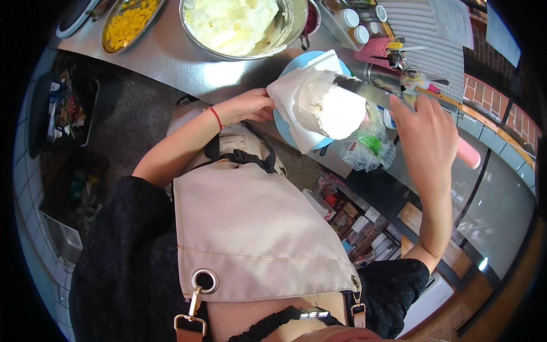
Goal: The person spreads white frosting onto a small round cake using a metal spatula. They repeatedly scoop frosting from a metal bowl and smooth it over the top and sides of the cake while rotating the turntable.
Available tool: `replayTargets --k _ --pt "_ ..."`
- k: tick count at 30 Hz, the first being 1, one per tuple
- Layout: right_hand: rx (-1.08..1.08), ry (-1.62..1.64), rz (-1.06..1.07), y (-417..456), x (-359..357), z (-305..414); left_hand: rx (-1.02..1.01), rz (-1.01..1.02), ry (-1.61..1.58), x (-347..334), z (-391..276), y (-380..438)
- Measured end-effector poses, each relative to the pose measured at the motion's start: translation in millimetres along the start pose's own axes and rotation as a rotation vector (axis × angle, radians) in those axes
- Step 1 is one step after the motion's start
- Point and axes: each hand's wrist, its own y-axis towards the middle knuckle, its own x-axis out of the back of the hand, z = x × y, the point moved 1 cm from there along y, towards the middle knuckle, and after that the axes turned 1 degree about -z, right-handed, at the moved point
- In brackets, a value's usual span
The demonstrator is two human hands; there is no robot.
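A cake coated in white cream (342,110) stands on a square white cake board (295,115), which lies on a round blue turntable (282,128). My right hand (427,128) grips a long icing spatula with a pink handle (468,153); its metal blade (359,89) lies across the cream at the cake's upper edge. At the left side of the board, the fingers of my left hand (252,106) are bent against the board or turntable rim; whether they pinch it is hidden. Above the turntable, a large metal bowl (201,46) holds whipped cream.
An oval tray of diced yellow fruit (130,25) sits at the upper left of the steel worktop (166,55). Lidded jars (350,18), a pink basket of tools (372,52) and a metal tool container (382,77) line the right side. A clear plastic bag (368,149) lies near the turntable.
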Motion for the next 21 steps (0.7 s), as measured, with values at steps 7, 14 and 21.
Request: replayTargets --k 7,14,21 --pt "0.0 0.022 0.002 3.2 -5.9 6.9 -0.073 0.016 -0.198 2.6 2.3 9.1" --pt "-0.024 0.087 0.058 11.1 -2.0 3.4 -0.029 0.052 -0.282 -4.2 14.9 14.5" --pt "0.023 0.114 0.089 -8.0 14.1 24.8 -0.073 0.057 -0.054 1.5 -7.9 31.2"
